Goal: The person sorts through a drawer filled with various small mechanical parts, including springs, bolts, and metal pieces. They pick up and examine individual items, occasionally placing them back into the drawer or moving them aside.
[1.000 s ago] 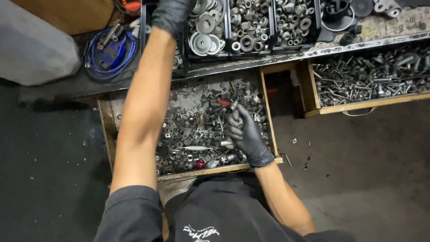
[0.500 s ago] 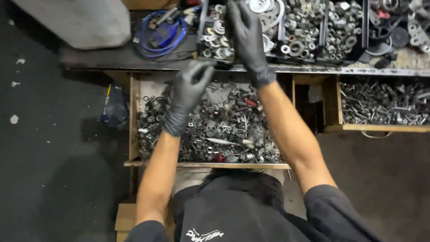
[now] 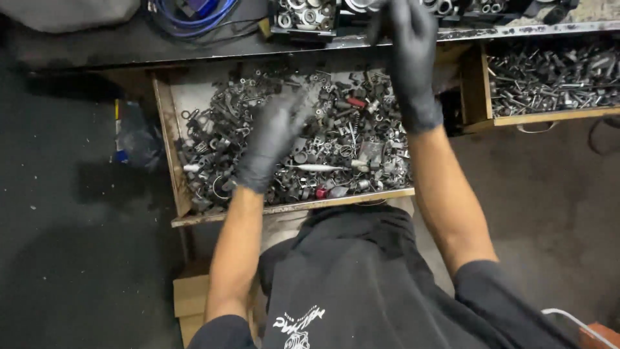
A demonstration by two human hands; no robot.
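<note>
My left hand (image 3: 271, 139), in a black glove, hovers low over an open wooden drawer (image 3: 166, 139) heaped with loose nuts, bolts, washers and small metal parts. It is blurred, its fingers look spread, and I see nothing in it. My right hand (image 3: 410, 58), also gloved in black, reaches up past the drawer's far edge to the trays of washers and rings (image 3: 303, 16) on the bench top. Its fingertips lie at the picture's upper edge, so what they touch is hidden. A small red part (image 3: 356, 102) lies among the metal between my hands.
A second open drawer (image 3: 549, 119) of long bolts and screws sticks out at the right. A coil of blue cable (image 3: 194, 13) lies on the bench at the upper left. A cardboard box (image 3: 190, 297) stands by my left leg on the dark floor.
My left hand came down from the bench-top trays into the drawer. My right hand left the drawer and rose to the trays. The view shifted right and closer.
</note>
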